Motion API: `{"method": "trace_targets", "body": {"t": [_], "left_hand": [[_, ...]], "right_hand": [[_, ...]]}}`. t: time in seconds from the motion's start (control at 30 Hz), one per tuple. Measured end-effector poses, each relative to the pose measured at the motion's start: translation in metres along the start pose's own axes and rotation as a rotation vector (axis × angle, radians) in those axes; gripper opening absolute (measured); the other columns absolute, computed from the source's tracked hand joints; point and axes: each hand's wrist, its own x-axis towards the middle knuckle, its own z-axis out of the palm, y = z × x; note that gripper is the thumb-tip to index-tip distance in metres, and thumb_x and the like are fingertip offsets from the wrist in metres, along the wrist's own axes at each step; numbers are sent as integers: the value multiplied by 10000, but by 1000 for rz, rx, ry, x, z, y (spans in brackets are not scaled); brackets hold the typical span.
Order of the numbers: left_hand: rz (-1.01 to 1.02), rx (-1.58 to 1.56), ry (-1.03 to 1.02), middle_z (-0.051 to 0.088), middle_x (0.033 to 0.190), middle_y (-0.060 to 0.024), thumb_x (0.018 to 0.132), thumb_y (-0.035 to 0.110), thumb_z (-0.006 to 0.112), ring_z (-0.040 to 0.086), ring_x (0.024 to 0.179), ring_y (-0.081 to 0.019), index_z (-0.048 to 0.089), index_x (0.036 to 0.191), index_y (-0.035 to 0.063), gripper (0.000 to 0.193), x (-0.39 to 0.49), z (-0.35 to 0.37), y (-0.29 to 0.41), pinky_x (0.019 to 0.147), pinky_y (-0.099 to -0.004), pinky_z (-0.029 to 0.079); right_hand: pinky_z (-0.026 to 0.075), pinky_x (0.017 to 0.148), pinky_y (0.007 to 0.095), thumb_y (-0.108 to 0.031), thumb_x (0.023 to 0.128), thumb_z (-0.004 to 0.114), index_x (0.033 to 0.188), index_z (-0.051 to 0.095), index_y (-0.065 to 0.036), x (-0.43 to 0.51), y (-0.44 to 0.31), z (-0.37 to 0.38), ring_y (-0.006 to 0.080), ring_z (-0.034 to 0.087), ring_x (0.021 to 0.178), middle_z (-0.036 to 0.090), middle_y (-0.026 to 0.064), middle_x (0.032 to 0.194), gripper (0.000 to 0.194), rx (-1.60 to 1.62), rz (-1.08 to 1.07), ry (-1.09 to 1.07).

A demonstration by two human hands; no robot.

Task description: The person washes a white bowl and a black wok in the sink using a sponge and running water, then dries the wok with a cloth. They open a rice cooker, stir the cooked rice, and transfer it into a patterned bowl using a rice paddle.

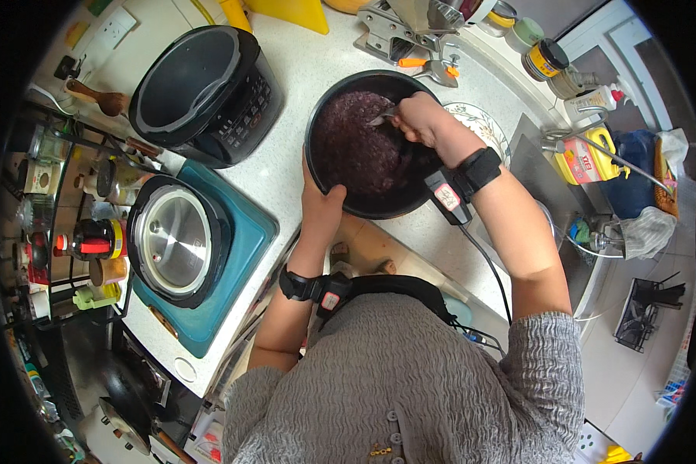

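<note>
A dark round inner pot [383, 210] is held over the counter's front edge, with a thick purple, grainy food [354, 145] in it. My left hand [323, 203] grips the near left of its rim, thumb on top and fingers hidden outside the wall. Inside the pot, my right hand [420, 119] is closed around the handle of a metal utensil [383, 118], probably a spoon. Its tip meets the purple food, so its full shape is hidden. Partly behind my right forearm lies a white plate with a leaf pattern [481, 124].
A black electric pressure cooker body [232, 122] stands open at the left. Its lid [180, 240] lies on a teal board [255, 232]. A metal press-like tool [391, 32] is at the back, the sink [533, 156] at the right. A cable [490, 261] hangs from my right wrist.
</note>
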Motion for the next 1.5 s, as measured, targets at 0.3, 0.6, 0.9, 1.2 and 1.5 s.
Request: {"method": "trace_targets", "body": {"t": [0.3, 0.6, 0.9, 1.2, 1.5], "left_hand": [[52, 53, -107, 415, 1295, -181, 667, -40, 453, 431, 1193, -253, 122, 1417, 65, 827, 3, -8, 3, 1002, -318, 331], [63, 68, -61, 410, 1305, -186, 649, -47, 432, 420, 1210, -257, 137, 1415, 60, 828, 8, -11, -2, 1005, -309, 330], [303, 244, -25, 417, 1313, -215, 644, -56, 419, 465, 1175, -326, 117, 1435, 173, 877, 1, 2, 13, 992, -330, 363], [366, 264, 4, 459, 1273, -216, 645, -54, 420, 513, 1120, -315, 130, 1434, 186, 874, -6, 11, 16, 941, -325, 411], [273, 319, -24, 327, 1383, -222, 653, -25, 438, 449, 1175, -380, 98, 1433, 236, 890, -12, 12, 19, 927, -359, 420]], "right_hand": [[436, 471, 362, -36, 714, 490, 661, 591, 8, -5, 1, 44, 278, 575, 552, 577, 164, 602, 123, -596, -502, 67], [509, 583, 356, -88, 730, 557, 888, 609, -3, -49, 49, 35, 267, 649, 689, 644, 122, 733, 186, -1526, -1007, -245], [485, 534, 344, -98, 776, 511, 1084, 584, -61, -102, 45, -34, 241, 634, 649, 635, 86, 753, 318, -1649, -953, -11], [514, 652, 395, -70, 710, 542, 802, 654, -27, -81, 54, -22, 340, 630, 752, 633, 185, 769, 151, -1395, -502, 116], [491, 597, 331, -80, 766, 557, 838, 645, 25, -56, 74, -3, 242, 618, 653, 632, 156, 734, 155, -736, -392, -263]]}}
